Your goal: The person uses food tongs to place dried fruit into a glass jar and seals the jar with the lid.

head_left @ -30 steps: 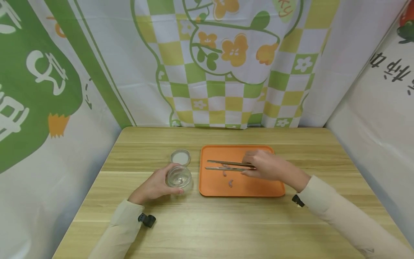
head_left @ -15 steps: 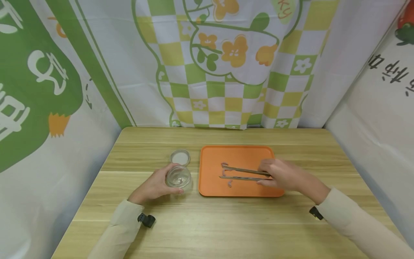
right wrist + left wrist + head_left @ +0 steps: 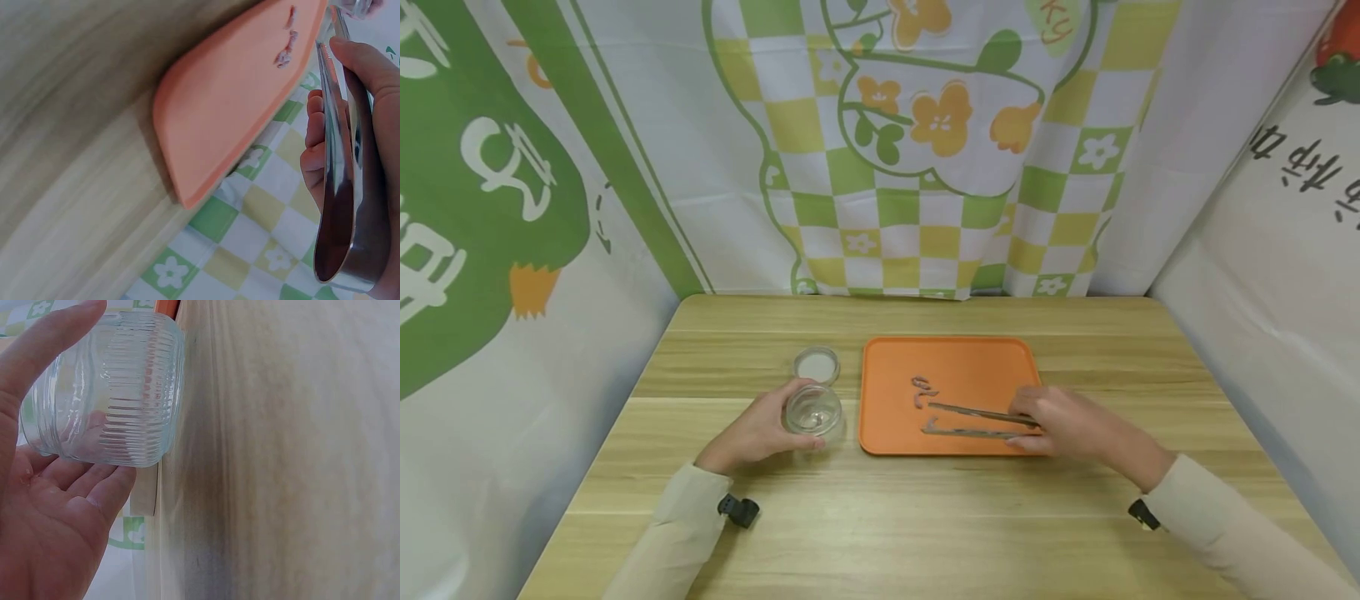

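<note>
My left hand grips a small clear glass jar from its left side, thumb in front. In the left wrist view the ribbed wall of the jar shows between thumb and fingers. My right hand holds metal tongs over the orange tray, their arms spread and pointing left. Several small, curled, pinkish-grey pieces like shrimp lie on the tray's left half. One piece sits between the tong tips. In the right wrist view the tongs lie along my palm.
A round, clear-rimmed lid lies on the wooden table just behind the jar. A green and yellow checked cloth hangs at the table's back edge. Printed sheets stand at both sides.
My right hand has moved the tongs right and toward the front of the tray, from the rear pieces to the front one. My left hand and the jar have stayed put.
</note>
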The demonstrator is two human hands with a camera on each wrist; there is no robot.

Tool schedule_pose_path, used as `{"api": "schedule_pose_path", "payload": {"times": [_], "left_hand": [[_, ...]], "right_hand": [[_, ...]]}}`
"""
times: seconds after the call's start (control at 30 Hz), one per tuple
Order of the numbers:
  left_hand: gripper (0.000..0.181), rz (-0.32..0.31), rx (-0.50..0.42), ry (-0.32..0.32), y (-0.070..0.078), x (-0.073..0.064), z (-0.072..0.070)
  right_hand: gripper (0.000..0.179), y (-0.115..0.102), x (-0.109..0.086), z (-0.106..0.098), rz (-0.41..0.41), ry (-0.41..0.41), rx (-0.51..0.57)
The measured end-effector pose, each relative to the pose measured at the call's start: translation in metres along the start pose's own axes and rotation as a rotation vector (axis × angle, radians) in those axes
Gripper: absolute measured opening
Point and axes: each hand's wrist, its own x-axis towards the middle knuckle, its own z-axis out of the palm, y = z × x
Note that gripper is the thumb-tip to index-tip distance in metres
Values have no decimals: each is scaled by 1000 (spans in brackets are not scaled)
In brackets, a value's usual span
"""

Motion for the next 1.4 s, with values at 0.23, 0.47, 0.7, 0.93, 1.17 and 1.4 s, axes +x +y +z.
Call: {"api": "schedule_pose_path", "payload": {"times": [0.23,0.47,0.7,0.93,1.17,1.4], "left_hand": [[89,5,11,9,1,-1,0],[91,3,6,5,4,-1,0],[93,-3,13,1,5,-1,-1],[92,0,23,8,5,-1,-1],[92,4,16,7,3,-1,0],[92,12,16,11,1,0,0]], "right_hand": [[20,2,-4,11,56,-24,46],[21,7,-8,20,70,-5,55],[19,9,-10,27,108,-26,75],[16,9,-12,30,120,-26,72],[16,10,-11,34,80,1,69],[16,11,-12,35,64,12,68]]}}
